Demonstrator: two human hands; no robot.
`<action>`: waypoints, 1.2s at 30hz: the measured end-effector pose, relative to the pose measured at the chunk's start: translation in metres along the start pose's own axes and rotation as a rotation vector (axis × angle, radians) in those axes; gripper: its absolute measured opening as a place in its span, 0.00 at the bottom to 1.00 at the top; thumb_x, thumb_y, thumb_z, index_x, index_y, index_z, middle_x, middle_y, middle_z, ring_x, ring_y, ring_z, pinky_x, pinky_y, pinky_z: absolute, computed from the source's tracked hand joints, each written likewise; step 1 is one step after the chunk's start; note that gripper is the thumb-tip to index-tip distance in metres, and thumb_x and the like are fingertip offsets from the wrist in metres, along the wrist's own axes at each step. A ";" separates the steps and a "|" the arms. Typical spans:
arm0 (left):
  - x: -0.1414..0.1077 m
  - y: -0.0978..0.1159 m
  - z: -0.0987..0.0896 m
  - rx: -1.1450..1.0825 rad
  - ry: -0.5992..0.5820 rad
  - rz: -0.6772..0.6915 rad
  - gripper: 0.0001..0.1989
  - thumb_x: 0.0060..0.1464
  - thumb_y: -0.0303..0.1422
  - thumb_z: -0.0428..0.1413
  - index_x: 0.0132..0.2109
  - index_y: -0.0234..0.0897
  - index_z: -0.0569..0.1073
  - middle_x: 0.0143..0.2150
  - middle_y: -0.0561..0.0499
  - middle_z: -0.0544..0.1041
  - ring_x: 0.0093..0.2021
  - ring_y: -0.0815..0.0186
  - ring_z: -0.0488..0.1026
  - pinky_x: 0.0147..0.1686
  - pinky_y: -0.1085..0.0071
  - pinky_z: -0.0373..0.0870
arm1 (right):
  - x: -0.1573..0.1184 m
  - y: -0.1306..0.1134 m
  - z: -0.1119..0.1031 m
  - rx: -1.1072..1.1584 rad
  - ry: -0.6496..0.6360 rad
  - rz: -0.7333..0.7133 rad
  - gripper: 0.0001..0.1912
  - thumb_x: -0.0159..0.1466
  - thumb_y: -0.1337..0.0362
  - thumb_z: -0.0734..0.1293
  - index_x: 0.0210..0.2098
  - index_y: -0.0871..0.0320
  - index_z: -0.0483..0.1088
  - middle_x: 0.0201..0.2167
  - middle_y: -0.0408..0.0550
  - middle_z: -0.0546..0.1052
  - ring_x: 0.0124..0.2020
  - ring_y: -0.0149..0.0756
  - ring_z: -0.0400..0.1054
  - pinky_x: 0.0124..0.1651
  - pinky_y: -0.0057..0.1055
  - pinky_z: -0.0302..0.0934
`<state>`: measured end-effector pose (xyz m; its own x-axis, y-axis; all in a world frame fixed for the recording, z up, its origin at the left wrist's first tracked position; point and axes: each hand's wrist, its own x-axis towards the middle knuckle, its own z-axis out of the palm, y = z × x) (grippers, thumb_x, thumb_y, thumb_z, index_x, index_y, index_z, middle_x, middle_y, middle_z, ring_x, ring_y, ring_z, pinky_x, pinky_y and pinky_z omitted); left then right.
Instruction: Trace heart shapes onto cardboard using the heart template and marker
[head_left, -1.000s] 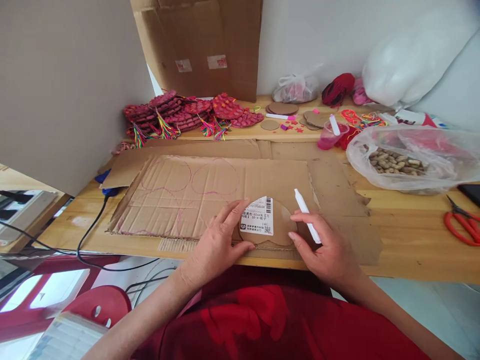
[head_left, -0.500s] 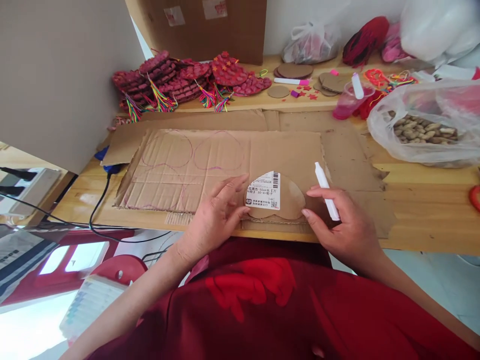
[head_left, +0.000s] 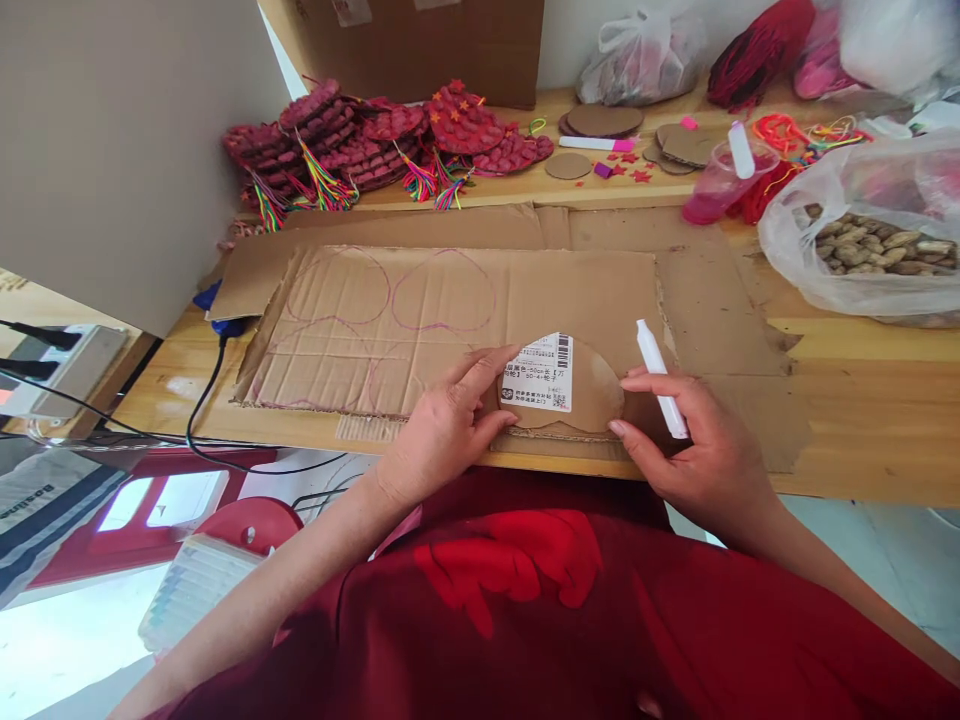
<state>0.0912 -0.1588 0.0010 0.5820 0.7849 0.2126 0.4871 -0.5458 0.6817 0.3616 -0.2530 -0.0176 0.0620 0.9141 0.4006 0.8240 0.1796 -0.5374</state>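
A heart-like cardboard cutout (head_left: pixel 597 398) with a white printed label (head_left: pixel 537 372) lies near the front edge of a brown cardboard sheet (head_left: pixel 574 290). Thumb and fingers of my left hand (head_left: pixel 450 420) grip the cutout's left edge. On the opposite side, my right hand (head_left: pixel 697 440) touches the cutout's right edge with thumb and fingertip. A white marker (head_left: pixel 658 375) is tucked in that same hand, its tip pointing up and away. Purple rounded outlines, such as one drawn heart shape (head_left: pixel 444 290), mark the sheet's left half.
Stacked red scalloped pieces with tassels (head_left: pixel 352 140) stand at the back left. Cardboard discs (head_left: pixel 600 121), a pink cup (head_left: pixel 720 185) and a plastic bag of peanuts (head_left: pixel 795 265) sit at the back and right. A black cable (head_left: pixel 196 400) hangs over the left edge.
The view has shifted slightly, moving the scene a little to the right. Both hands keep their hold at the cutout's edges, and the marker stays in my right hand.
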 end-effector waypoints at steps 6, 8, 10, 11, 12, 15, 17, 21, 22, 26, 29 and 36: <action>0.007 0.003 0.002 0.044 -0.017 0.047 0.33 0.61 0.24 0.63 0.70 0.43 0.66 0.66 0.46 0.74 0.62 0.60 0.75 0.58 0.64 0.80 | 0.000 0.001 0.001 -0.009 0.008 -0.016 0.17 0.65 0.63 0.71 0.53 0.51 0.72 0.53 0.52 0.81 0.55 0.51 0.77 0.56 0.48 0.72; 0.006 0.004 0.002 0.048 -0.042 0.073 0.31 0.62 0.24 0.62 0.69 0.44 0.66 0.66 0.46 0.74 0.64 0.59 0.74 0.61 0.60 0.78 | 0.000 0.001 0.000 -0.004 0.012 -0.020 0.17 0.65 0.63 0.71 0.54 0.51 0.72 0.53 0.52 0.81 0.55 0.51 0.77 0.56 0.49 0.72; 0.006 0.004 0.002 0.050 -0.065 0.099 0.30 0.63 0.26 0.61 0.69 0.44 0.67 0.66 0.45 0.75 0.65 0.58 0.73 0.63 0.57 0.76 | -0.001 0.000 0.000 0.007 0.016 -0.023 0.17 0.65 0.63 0.71 0.54 0.51 0.72 0.53 0.52 0.81 0.55 0.50 0.77 0.56 0.48 0.72; 0.005 0.004 0.002 0.053 -0.068 0.110 0.29 0.63 0.26 0.62 0.69 0.43 0.67 0.66 0.44 0.75 0.65 0.58 0.73 0.64 0.56 0.75 | -0.001 0.000 0.000 0.013 0.022 -0.019 0.17 0.65 0.63 0.71 0.53 0.51 0.72 0.52 0.52 0.81 0.54 0.50 0.77 0.57 0.48 0.72; 0.005 0.004 0.003 0.060 -0.068 0.119 0.29 0.64 0.26 0.62 0.69 0.42 0.67 0.66 0.43 0.75 0.66 0.58 0.73 0.65 0.55 0.74 | -0.001 0.000 0.000 0.021 0.030 -0.010 0.17 0.65 0.63 0.71 0.53 0.51 0.72 0.52 0.52 0.81 0.54 0.50 0.77 0.57 0.48 0.72; 0.004 0.003 0.004 0.100 -0.065 0.133 0.28 0.63 0.27 0.63 0.68 0.39 0.68 0.65 0.41 0.75 0.65 0.57 0.73 0.67 0.53 0.73 | -0.002 0.000 -0.001 0.069 0.050 0.051 0.16 0.66 0.63 0.71 0.53 0.50 0.72 0.52 0.51 0.81 0.54 0.49 0.77 0.56 0.48 0.72; 0.005 0.001 0.005 0.125 -0.064 0.150 0.27 0.63 0.28 0.63 0.67 0.40 0.70 0.64 0.41 0.75 0.64 0.56 0.73 0.66 0.51 0.73 | -0.003 0.001 -0.001 0.111 0.048 0.096 0.16 0.66 0.63 0.71 0.53 0.49 0.72 0.53 0.51 0.81 0.54 0.48 0.77 0.56 0.48 0.73; 0.007 -0.004 0.007 0.154 -0.063 0.195 0.20 0.65 0.31 0.62 0.63 0.41 0.75 0.63 0.42 0.76 0.63 0.54 0.74 0.64 0.49 0.75 | -0.003 0.001 -0.003 0.148 0.038 0.140 0.15 0.67 0.63 0.70 0.53 0.48 0.73 0.53 0.50 0.81 0.51 0.46 0.77 0.56 0.48 0.73; 0.007 -0.006 0.007 0.158 -0.063 0.205 0.20 0.65 0.31 0.62 0.62 0.41 0.75 0.63 0.42 0.76 0.63 0.54 0.74 0.64 0.50 0.75 | -0.003 0.001 -0.003 0.152 0.040 0.149 0.15 0.67 0.63 0.70 0.53 0.48 0.73 0.53 0.49 0.81 0.51 0.46 0.77 0.55 0.48 0.73; 0.007 -0.007 0.008 0.187 -0.065 0.242 0.21 0.65 0.33 0.62 0.63 0.39 0.75 0.62 0.42 0.77 0.61 0.55 0.75 0.63 0.51 0.76 | -0.002 0.001 -0.005 0.165 0.051 0.171 0.12 0.68 0.63 0.69 0.52 0.49 0.73 0.51 0.49 0.81 0.49 0.44 0.77 0.54 0.47 0.73; 0.007 -0.007 0.008 0.206 -0.072 0.255 0.23 0.65 0.34 0.63 0.65 0.40 0.73 0.62 0.42 0.76 0.62 0.54 0.74 0.62 0.51 0.76 | -0.001 0.000 -0.005 0.162 0.038 0.170 0.13 0.68 0.62 0.69 0.52 0.49 0.73 0.50 0.50 0.82 0.48 0.45 0.78 0.53 0.47 0.74; 0.006 -0.007 0.003 0.167 -0.118 0.251 0.33 0.60 0.37 0.67 0.70 0.44 0.67 0.66 0.42 0.73 0.65 0.52 0.72 0.65 0.48 0.73 | 0.002 0.000 -0.003 0.073 0.035 0.069 0.17 0.65 0.63 0.71 0.53 0.51 0.72 0.51 0.51 0.81 0.52 0.49 0.77 0.56 0.49 0.72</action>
<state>0.0936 -0.1509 -0.0046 0.7642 0.5854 0.2707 0.4128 -0.7665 0.4921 0.3631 -0.2523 -0.0146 0.1375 0.9122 0.3861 0.7742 0.1442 -0.6163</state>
